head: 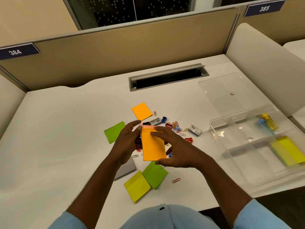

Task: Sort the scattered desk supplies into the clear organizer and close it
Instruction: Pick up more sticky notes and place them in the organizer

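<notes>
Two stacked pads (pixel 153 145) are pinched between our left hand (pixel 127 142) and right hand (pixel 177 147), and a loose grip could fan them apart before the organizer (pixel 214 123) at three o'clock.

We are in an open-plan office: our white desk (pixel 49 129) is backed by a tan partition (pixel 132 47) with number plates 384 (pixel 15 51) far left and 385 (pixel 264 8) far right, a cable slot (pixel 168 78) cuts the desktop, and sticky notes (pixel 142 110) and paper clips (pixel 176 127) lie near us
</notes>
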`<control>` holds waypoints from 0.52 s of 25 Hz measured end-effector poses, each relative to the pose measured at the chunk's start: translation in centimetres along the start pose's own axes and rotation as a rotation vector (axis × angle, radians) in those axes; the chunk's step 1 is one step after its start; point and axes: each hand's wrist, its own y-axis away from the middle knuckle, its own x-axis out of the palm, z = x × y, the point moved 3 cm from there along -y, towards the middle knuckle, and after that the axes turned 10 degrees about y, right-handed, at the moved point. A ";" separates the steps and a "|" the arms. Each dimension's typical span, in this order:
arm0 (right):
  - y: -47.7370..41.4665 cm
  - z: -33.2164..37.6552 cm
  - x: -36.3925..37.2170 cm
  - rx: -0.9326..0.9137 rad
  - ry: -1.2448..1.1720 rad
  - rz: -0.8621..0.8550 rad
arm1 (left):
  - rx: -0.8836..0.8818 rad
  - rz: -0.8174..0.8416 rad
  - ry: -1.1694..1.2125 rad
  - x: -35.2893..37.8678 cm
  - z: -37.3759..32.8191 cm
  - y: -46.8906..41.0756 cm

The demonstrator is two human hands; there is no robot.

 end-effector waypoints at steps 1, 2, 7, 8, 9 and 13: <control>0.1 -0.2 0.0 -0.014 -0.008 0.004 | 0.012 0.000 -0.045 0.2 0.1 0.0; 0.1 -0.5 0.0 -0.024 -0.018 -0.005 | 0.021 -0.002 -0.063 0.4 0.2 0.0; 0.2 -1.6 -0.3 -0.034 -0.023 -0.073 | 0.003 -0.013 -0.039 1.2 0.3 -0.3; 0.2 -1.6 -0.4 -0.041 -0.025 -0.069 | -0.004 -0.007 -0.033 1.5 0.4 -0.3; 0.3 -1.7 -0.4 -0.049 -0.021 -0.056 | -0.009 0.001 -0.025 1.7 0.4 -0.3; 1.1 -2.6 -0.7 -0.015 -0.043 0.004 | -0.055 0.023 -0.026 3.2 1.3 -0.8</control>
